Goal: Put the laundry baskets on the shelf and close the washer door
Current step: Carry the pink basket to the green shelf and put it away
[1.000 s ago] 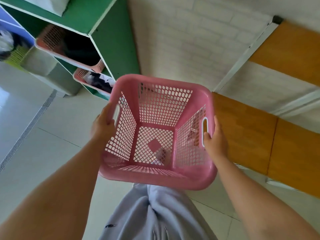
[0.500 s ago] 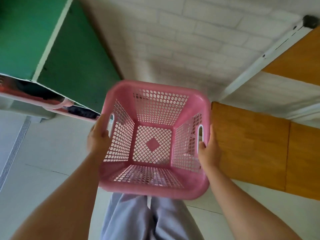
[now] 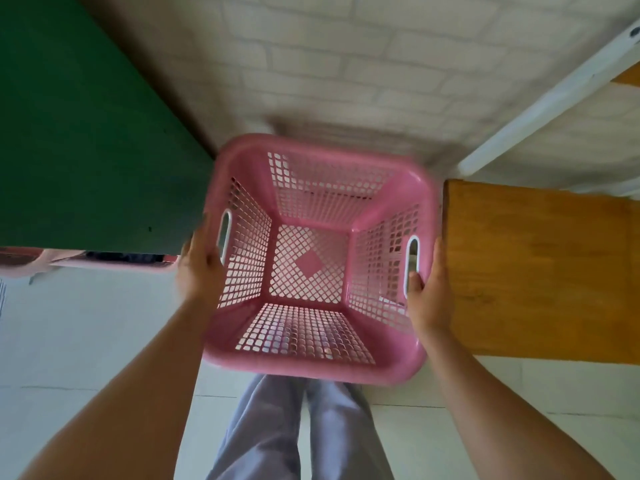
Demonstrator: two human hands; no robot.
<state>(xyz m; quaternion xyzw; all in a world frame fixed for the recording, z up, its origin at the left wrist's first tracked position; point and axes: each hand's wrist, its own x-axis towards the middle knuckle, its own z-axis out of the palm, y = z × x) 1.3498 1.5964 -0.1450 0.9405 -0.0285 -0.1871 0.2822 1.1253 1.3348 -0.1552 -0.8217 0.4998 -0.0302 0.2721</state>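
I see the pink laundry basket held level, mouth up toward me, just right of the green shelf, with my left hand and right hand wrapped around its side handles (squarish, no clear long axis).

head cam: single view | looks steeply down from above | close over pink basket | green shelf left | brick wall far
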